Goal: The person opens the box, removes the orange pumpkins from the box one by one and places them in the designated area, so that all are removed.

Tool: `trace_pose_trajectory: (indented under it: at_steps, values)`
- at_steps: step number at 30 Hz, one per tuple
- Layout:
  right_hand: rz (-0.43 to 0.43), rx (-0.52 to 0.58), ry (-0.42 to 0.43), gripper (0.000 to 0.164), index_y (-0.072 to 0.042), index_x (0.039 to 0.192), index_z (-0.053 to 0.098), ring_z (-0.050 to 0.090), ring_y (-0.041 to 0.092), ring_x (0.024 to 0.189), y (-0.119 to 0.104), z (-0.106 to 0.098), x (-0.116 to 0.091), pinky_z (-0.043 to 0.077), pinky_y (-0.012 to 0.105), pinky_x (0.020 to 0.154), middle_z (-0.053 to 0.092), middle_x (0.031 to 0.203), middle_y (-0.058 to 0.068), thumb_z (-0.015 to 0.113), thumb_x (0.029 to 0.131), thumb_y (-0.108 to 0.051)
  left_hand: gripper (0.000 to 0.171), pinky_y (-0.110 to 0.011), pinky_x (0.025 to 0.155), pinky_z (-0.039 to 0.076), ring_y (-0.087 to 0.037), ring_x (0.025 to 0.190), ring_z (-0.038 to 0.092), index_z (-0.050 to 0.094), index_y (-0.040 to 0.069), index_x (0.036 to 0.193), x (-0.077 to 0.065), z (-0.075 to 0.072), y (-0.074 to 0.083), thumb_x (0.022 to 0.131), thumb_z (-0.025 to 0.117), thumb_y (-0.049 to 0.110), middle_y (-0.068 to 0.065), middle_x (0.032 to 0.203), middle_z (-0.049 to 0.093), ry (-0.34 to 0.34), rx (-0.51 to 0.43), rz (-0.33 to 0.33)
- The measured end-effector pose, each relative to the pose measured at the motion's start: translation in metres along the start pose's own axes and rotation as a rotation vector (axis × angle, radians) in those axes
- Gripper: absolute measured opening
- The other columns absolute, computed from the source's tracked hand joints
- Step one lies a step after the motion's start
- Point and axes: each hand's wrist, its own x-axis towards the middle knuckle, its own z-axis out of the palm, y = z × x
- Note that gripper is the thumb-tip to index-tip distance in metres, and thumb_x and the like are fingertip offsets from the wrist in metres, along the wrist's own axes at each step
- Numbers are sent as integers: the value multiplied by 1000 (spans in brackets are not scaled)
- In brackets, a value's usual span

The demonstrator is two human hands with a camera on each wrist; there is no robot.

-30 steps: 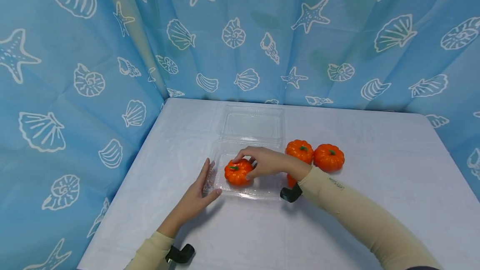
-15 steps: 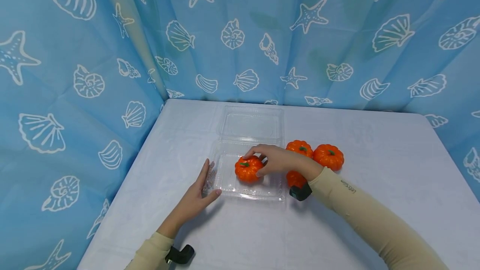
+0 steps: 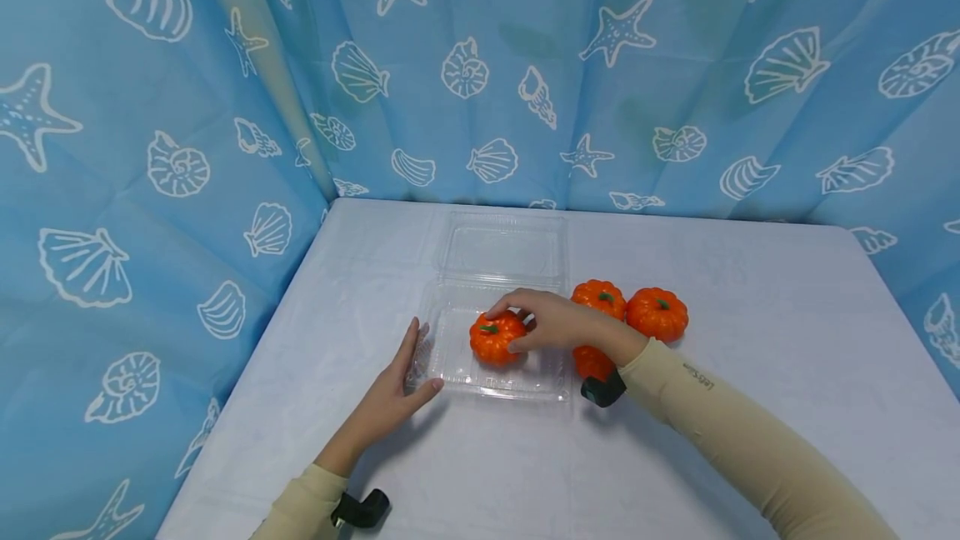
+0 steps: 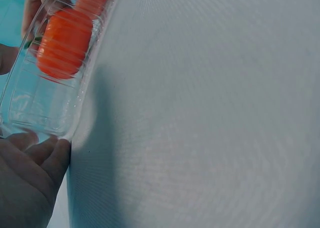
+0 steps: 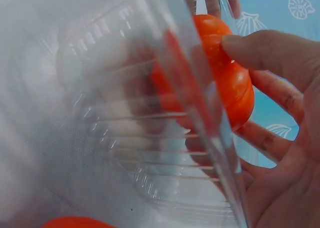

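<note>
A small orange pumpkin (image 3: 493,342) with a green stem is inside the base of a clear plastic clamshell container (image 3: 452,369). My right hand (image 3: 551,319) grips that pumpkin from its right side; the right wrist view shows the thumb (image 5: 245,47) on it, seen partly through the clear wall. At the container's left end, my left hand (image 3: 386,402) rests with extended fingers against the side wall. In the left wrist view its fingertips (image 4: 60,150) meet the end of the container, and the pumpkin (image 4: 65,42) shows through the plastic.
Right of the container lie three more orange pumpkins: one behind my right wrist (image 3: 597,297), another pumpkin (image 3: 657,314) beside it, and a third pumpkin (image 3: 592,362) partly hidden under the wrist. The container's lid (image 3: 506,248) lies folded back. A blue shell-patterned curtain (image 3: 465,107) borders the white table (image 3: 787,340).
My right hand has shifted the pumpkin rightward inside the container, mostly in the first half second; since then it has barely moved. The left hand has stayed in place.
</note>
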Motion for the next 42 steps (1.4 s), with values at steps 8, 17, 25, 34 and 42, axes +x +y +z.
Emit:
trace_pose_trajectory:
  at_steps: [8, 17, 25, 34, 42]
  values:
    - [-40, 51, 33, 50, -23, 138, 62, 55, 23, 126, 3, 0, -6, 54, 39, 101, 57, 140, -2, 79, 91, -20, 97, -56, 121, 22, -30, 154, 21, 4, 18, 165, 0, 1, -2, 95, 69, 37, -3, 168, 22, 0, 5, -2]
    - [-27, 78, 102, 50, -26, 136, 61, 56, 23, 124, 3, -5, -20, 54, 39, 101, 55, 142, -3, 79, 90, -22, 98, -57, 121, 23, -31, 153, 22, 5, 16, 165, 0, 1, -2, 95, 69, 37, -5, 168, 23, 12, 9, 8]
    - [1, 67, 176, 52, -27, 137, 59, 57, 26, 123, -2, -16, -42, 53, 46, 101, 55, 142, -2, 80, 89, -24, 98, -57, 121, 23, -32, 153, 21, 5, 14, 165, -1, 1, -2, 95, 70, 32, -7, 168, 22, 22, 13, 17]
    - [22, 54, 237, 56, -25, 137, 58, 57, 31, 123, 3, -27, -65, 55, 51, 98, 56, 142, 2, 81, 87, -24, 97, -57, 120, 24, -35, 152, 22, 5, 11, 165, -1, 1, -2, 95, 71, 27, -11, 167, 23, 31, 11, 46]
    - [45, 13, 301, 55, -24, 138, 57, 57, 30, 123, 7, -34, -92, 57, 46, 96, 56, 142, 2, 81, 88, -26, 98, -55, 122, 22, -32, 153, 20, 4, 13, 165, -1, 0, -1, 95, 71, 28, -7, 168, 22, 19, 4, 22]
